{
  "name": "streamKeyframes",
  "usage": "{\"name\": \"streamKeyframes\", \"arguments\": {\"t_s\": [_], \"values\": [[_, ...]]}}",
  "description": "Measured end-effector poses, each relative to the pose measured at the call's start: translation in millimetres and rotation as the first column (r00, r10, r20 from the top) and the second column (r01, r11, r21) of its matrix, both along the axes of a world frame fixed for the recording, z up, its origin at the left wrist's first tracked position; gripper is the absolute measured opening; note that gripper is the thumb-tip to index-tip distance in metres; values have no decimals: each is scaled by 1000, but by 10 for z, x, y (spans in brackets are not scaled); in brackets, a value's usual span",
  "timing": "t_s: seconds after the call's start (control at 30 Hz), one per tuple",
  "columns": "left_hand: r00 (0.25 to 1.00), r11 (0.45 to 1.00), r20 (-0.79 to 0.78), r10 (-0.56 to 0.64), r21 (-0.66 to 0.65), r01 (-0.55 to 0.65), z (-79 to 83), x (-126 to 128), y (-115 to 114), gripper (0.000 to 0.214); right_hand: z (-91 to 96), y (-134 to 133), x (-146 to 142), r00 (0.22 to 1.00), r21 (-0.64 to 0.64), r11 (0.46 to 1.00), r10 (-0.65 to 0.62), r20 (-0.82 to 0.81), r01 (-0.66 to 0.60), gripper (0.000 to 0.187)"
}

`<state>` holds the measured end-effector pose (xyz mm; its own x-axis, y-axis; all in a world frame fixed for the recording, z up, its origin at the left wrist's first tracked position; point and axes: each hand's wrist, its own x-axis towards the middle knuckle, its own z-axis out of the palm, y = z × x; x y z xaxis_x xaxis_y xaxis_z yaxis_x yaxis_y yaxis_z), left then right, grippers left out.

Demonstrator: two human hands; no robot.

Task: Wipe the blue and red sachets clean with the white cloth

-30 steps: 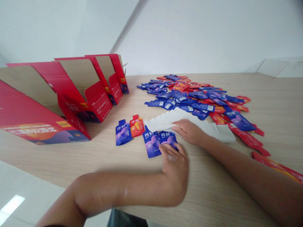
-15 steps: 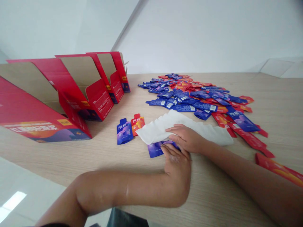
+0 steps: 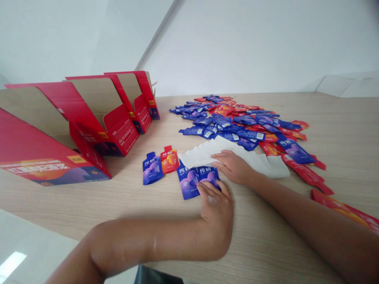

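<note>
The left hand lies on a wood-grain table with its fingers loosely curled, and the fingertips sit on a pair of blue pouches near the table's front edge, though I cannot tell whether they are pinching them or only touching. One blue pouch lies just beside the other blue pouch, and both sit flat with their narrow spout ends pointing away from the person. The right hand is open and palm down on a soft white cloth, which lies just above the two pouches. To the left, a third blue pouch and an orange pouch lie side by side, with a large heap of blue and red pouches farther back. Open red cardboard boxes stand at the left of the table. The pouches look light, flexible and slick, so they may slide under a flat palm, and the flat body or narrow neck looks like the surest place to take hold, while the cloth looks limp and easy to gather
</note>
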<state>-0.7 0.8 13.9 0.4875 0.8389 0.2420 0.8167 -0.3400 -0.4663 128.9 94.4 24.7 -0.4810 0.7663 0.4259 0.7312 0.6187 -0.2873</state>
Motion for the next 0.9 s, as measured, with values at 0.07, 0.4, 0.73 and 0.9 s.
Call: {"name": "streamKeyframes", "arguments": {"t_s": [0.07,0.4,0.73,0.9], "values": [[1000,1000,11,-6,-11,6,23,-1,0,39,17,-49,-40,997,30,999,16,-72,-13,34],[998,1000,62,-3,6,2,-60,20,31,38,48,-89,-135,996,-79,994,76,-38,-79,38],[999,1000,46,-2,18,1,-32,4,15,38,11,-20,-13,1000,-24,1000,2,-16,-2,37],[997,1000,75,-18,17,17,-63,12,26,36,85,-140,-122,988,-7,993,115,-104,-116,35]]}}
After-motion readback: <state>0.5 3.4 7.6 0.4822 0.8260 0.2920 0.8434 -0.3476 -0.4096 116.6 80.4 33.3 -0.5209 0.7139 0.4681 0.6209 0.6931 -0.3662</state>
